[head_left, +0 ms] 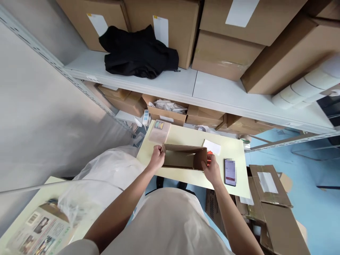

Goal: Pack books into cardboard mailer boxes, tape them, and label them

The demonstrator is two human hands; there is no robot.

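Over the front of the pale yellow table (186, 132), I hold a small brown cardboard box (199, 158) with its open side facing up at me. My left hand (157, 158) is closed on the box's left end, thumb at the upper corner. At the right end, my right hand (212, 170) pinches the cardboard wall. A bright orange-red object (209, 156) shows beside the right fingers; its kind, and whether the hand holds it, I cannot make out. To the right lies a phone (230, 172) with its screen lit, and a white paper (211, 146) lies behind the box.
A flat pinkish packet (159, 131) lies at the table's back left. Behind stands a shelf (186, 83) with large cartons and a black garment (140, 53). White rolls (305, 86) lie on its right. Cardboard boxes (278, 219) stack at right; clear plastic wrapping (106, 170) bulges at left.
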